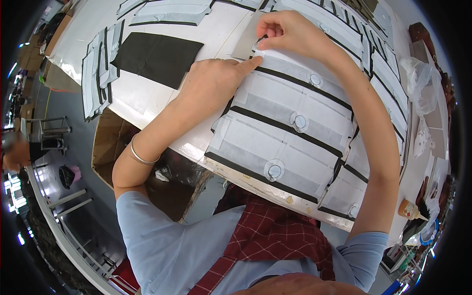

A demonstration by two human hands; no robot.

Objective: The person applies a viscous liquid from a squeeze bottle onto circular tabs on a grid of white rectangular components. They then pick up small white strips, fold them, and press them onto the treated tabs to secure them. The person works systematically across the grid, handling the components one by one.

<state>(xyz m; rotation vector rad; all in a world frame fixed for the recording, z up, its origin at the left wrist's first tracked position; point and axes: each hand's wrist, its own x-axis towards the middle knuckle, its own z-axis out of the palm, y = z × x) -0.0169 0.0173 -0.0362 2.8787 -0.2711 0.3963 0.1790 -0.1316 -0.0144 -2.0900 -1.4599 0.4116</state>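
Note:
Rows of white-faced panels with black edges and round discs overlap on the white table. My right hand [290, 37] is closed in a pinch at the far left corner of the farthest panel [290, 69] in the near column, where a bit of black edging shows between thumb and fingers. Beside it, my left hand [216, 81] rests its outstretched index finger on that same corner; the other fingers are curled and partly hidden. Closer to me lie a middle panel [314, 110] and a near panel [246, 150], each with a disc near its black edge.
A plain black sheet [152, 56] lies left of my hands, beside stacked panels [101, 73]. More panels [172, 12] run along the far side. An open cardboard box [105, 147] stands below the table's left edge. A glue bottle [410, 210] and a clear plastic bag [423, 83] are at right.

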